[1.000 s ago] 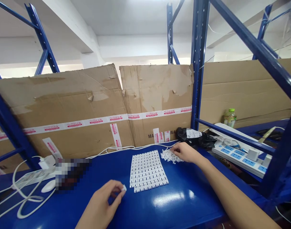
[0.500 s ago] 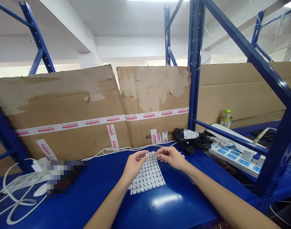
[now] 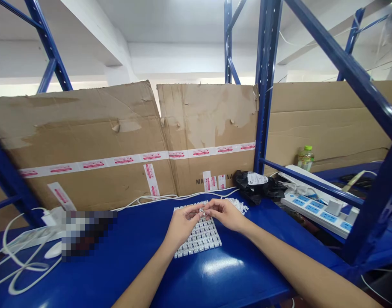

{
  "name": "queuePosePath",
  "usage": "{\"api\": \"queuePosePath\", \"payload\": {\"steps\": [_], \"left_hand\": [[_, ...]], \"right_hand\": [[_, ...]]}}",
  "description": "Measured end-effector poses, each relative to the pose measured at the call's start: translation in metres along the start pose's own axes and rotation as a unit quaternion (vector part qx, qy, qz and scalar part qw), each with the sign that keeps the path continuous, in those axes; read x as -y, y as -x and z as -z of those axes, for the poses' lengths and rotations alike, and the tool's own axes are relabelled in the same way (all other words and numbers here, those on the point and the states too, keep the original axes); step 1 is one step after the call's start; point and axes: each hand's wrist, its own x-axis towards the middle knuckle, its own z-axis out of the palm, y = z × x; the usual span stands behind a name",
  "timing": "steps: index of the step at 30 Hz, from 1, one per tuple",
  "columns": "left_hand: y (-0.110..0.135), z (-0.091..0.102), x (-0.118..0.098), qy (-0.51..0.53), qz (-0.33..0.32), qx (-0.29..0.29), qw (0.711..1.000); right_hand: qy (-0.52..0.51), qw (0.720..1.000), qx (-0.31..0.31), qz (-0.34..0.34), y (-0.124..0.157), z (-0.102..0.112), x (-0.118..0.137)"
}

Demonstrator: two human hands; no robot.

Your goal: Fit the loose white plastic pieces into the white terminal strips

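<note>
A flat mat of small white plastic pieces in rows (image 3: 199, 239) lies on the blue bench top (image 3: 241, 273). Just above it my left hand (image 3: 182, 223) and my right hand (image 3: 224, 214) meet, fingertips pinched together on a tiny white piece (image 3: 202, 211) held between them. A loose heap of the same white pieces (image 3: 241, 206) lies right behind my right hand.
Cardboard sheets (image 3: 119, 141) wall off the back. Blue rack posts (image 3: 265, 85) stand right of centre. A black bag (image 3: 256, 185), power strip (image 3: 318, 209) and green-capped bottle (image 3: 305, 158) sit to the right; white cables and another power strip (image 3: 25, 244) lie left, beside a blurred patch.
My left hand came up from the near bench with its small piece; my right hand left the loose heap. Both now pinch together over the mat, slightly lower than half a second ago.
</note>
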Motion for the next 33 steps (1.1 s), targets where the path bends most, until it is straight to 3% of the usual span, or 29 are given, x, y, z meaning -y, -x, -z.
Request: {"api": "queuePosePath", "payload": {"steps": [12, 18, 21, 23, 25, 27, 30, 33], "left_hand": [[0.001, 0.001, -0.002, 0.019, -0.019, 0.019, 0.999], [0.003, 0.002, -0.007, 0.035, 0.015, 0.052, 0.998], [0.002, 0.003, -0.003, 0.048, 0.03, 0.03, 0.998], [0.0, 0.005, 0.001, 0.045, 0.024, -0.004, 0.999], [-0.002, 0.008, 0.006, 0.033, 0.022, -0.04, 0.998], [-0.003, 0.014, 0.01, 0.026, 0.026, -0.07, 0.997], [-0.005, 0.022, 0.014, 0.026, 0.027, -0.102, 0.994], [-0.006, 0.028, 0.015, 0.032, 0.03, -0.124, 0.991]], "right_hand": [[-0.044, 0.999, 0.006, -0.019, 0.001, -0.004, 0.002], [-0.02, 0.999, -0.02, -0.029, 0.0, -0.005, -0.002], [0.061, 0.997, -0.036, -0.016, -0.001, 0.002, 0.001], [0.198, 0.977, -0.072, 0.037, -0.001, 0.012, 0.004], [0.357, 0.924, -0.097, 0.095, 0.0, 0.026, 0.006], [0.463, 0.875, -0.076, 0.119, 0.003, 0.039, 0.007], [0.536, 0.836, -0.019, 0.117, 0.006, 0.05, 0.004], [0.558, 0.822, 0.007, 0.109, 0.006, 0.05, -0.004]]}}
